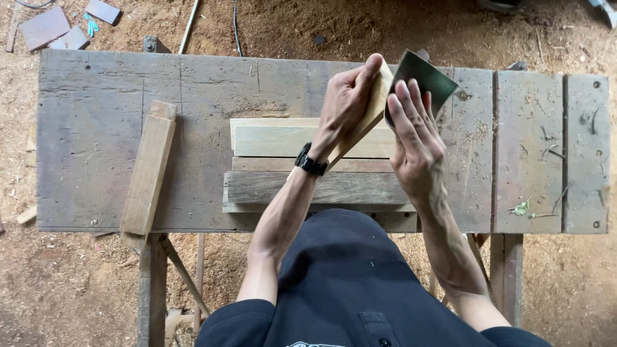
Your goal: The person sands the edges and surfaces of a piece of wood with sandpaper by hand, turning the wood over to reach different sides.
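My left hand (347, 103), with a black watch on its wrist, grips a pale wooden strip (367, 119) that is tilted up over the workbench (96, 128). My right hand (414, 138) presses a dark sheet of sandpaper (429, 80) against the strip's upper end, fingers stretched out flat. Below both hands lies a stack of wooden boards (283, 141), pale ones at the back and a greyer one (283, 187) at the front edge.
A loose wooden plank (149, 168) lies slanted on the left of the bench, overhanging the front edge. Sawdust covers the ground all round. Flat scraps (45, 27) lie on the ground at top left. Thin cables (236, 29) run behind the bench.
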